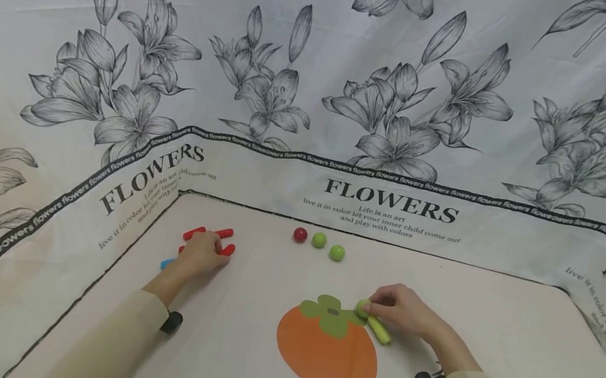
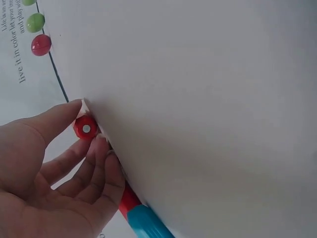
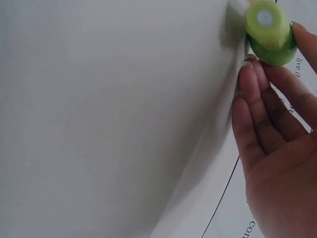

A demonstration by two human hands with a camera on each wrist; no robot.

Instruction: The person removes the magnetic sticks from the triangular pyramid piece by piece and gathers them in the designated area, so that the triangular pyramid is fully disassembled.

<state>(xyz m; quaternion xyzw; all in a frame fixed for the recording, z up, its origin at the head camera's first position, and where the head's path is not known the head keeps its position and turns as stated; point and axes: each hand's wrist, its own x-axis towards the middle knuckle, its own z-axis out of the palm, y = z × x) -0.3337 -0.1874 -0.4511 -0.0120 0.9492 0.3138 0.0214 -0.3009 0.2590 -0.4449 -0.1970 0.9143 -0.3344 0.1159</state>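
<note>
In the head view my left hand [image 1: 201,257] is down among short red sticks at the left of the cloth. Thumb and fingers pinch a red stick [image 2: 85,128], whose end with a pale round spot faces the left wrist camera. Another red stick [image 2: 129,199] and a blue stick [image 2: 147,222] lie beside the fingers. My right hand [image 1: 406,310] pinches a green ball [image 1: 363,307] over the leaf of a printed persimmon. A yellow-green stick [image 1: 379,330] lies against that ball, its pale-spotted end [image 3: 265,19] overlapping the ball in the right wrist view.
A red ball [image 1: 300,235] and two green balls, one nearer me [image 1: 337,253], sit in a slanting row near the back edge. The cloth [image 1: 228,350] bears an orange persimmon print [image 1: 325,360] and dark characters. Flower-printed fabric [image 1: 280,178] rises around the surface.
</note>
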